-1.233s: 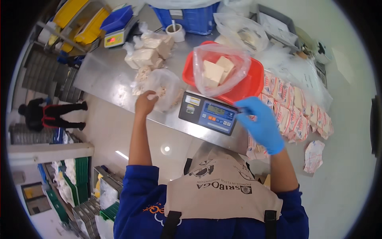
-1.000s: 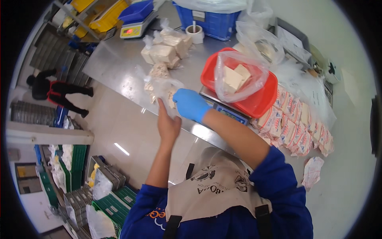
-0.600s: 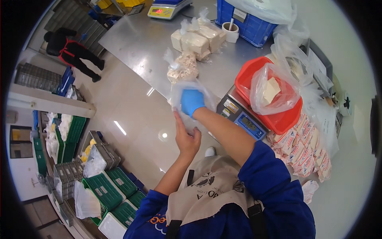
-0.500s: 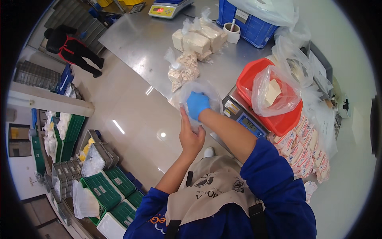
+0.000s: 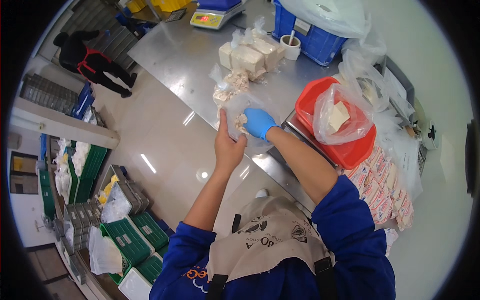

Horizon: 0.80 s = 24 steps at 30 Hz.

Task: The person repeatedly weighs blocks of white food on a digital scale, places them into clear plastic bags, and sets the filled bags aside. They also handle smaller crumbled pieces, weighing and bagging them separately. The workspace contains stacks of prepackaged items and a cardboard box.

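A clear plastic bag hangs at the near edge of the steel table. My bare left hand grips its left side, thumb and forefinger apart around the mouth. Over that mouth, my blue-gloved right hand has its fingers curled on crumbly pale pieces. Just beyond lies a knotted clear bag of similar crumbs. Several bagged pale blocks stand behind it. To the right, a red basin sits on a scale, holding an open plastic bag with a pale block.
A tape roll and a blue crate stand at the back, near a yellow-and-white scale. Red-and-white packets are piled right of my arm. Green crates stand lower left. Another person is far left.
My right hand has shifted right and slightly up, and the crumbly pieces at its fingers now show. My left hand has moved left and up. My right forearm now hides the scale's display.
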Each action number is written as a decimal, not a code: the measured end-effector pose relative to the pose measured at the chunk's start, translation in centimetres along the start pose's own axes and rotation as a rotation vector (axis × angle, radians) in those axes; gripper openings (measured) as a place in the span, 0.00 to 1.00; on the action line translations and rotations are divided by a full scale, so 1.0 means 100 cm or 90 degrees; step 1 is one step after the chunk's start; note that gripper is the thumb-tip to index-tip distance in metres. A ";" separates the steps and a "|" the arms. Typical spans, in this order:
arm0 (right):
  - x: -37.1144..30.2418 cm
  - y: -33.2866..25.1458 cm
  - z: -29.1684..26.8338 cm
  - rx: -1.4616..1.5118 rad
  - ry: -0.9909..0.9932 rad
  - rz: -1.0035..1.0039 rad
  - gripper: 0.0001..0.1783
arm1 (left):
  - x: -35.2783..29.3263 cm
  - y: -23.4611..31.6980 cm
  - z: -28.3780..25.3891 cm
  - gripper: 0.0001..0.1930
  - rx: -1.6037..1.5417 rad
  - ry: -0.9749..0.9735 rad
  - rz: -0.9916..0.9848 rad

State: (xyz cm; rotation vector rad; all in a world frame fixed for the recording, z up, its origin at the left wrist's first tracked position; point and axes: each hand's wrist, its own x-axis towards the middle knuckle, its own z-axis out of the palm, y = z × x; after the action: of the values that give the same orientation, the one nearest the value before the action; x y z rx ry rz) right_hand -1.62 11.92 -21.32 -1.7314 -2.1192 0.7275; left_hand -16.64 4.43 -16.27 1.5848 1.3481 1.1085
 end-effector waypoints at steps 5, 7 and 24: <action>-0.014 -0.002 -0.021 0.503 -0.035 0.090 0.14 | 0.003 -0.006 -0.004 0.46 -0.052 -0.009 -0.051; -0.037 -0.024 -0.065 0.738 -0.056 0.154 0.13 | 0.000 -0.006 -0.002 0.45 -0.063 -0.014 -0.044; -0.165 0.128 -0.202 -0.213 0.294 0.152 0.19 | 0.001 -0.007 0.006 0.41 -0.051 -0.035 -0.032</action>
State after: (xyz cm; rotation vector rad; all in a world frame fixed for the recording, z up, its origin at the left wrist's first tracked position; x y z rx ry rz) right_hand 23.32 1.48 -10.58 -2.0999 -1.8024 0.0026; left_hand -16.27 4.58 -17.10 1.5045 1.2846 1.0681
